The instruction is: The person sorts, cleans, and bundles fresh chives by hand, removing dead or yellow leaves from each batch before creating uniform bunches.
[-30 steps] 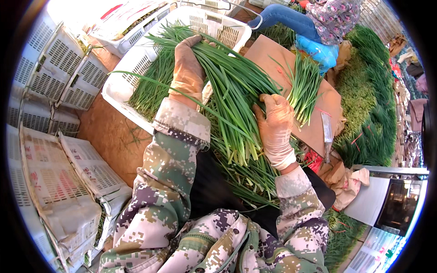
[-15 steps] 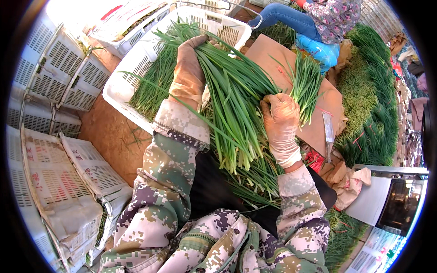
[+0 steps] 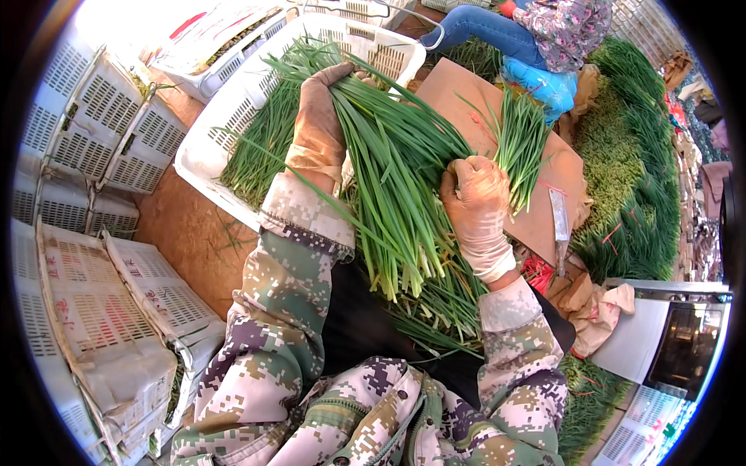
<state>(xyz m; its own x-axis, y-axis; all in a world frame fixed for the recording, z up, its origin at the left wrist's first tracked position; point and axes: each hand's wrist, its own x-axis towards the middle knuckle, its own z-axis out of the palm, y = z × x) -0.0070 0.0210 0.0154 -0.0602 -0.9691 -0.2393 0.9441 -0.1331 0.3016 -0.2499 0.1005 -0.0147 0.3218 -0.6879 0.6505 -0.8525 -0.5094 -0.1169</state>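
Observation:
A large bunch of green garlic chives [image 3: 400,171] spans my two gloved hands, pale cut ends hanging toward my lap. My left hand [image 3: 320,116] is closed round its upper leafy part, over the edge of a white slotted crate [image 3: 242,109]. At the bunch's right side, my right hand [image 3: 475,206] is closed, thumb and forefinger curled together against the leaves. Whether it pinches single stalks is hidden. More loose chives [image 3: 443,314] lie below on my lap. A smaller chive bundle [image 3: 521,144] rests on a brown cardboard sheet [image 3: 458,89], right of my right hand.
A knife [image 3: 559,217] lies at the cardboard's right edge, above red ties [image 3: 536,272] and crumpled brown paper [image 3: 602,307]. Long chive heaps [image 3: 645,171] line the right. White crates [image 3: 109,311] stack at left. Another person [image 3: 563,35] sits at upper right.
My right hand has turned slightly and shifted a little left against the bunch. The bunch's cut ends have dipped slightly toward my lap. My left hand keeps its hold.

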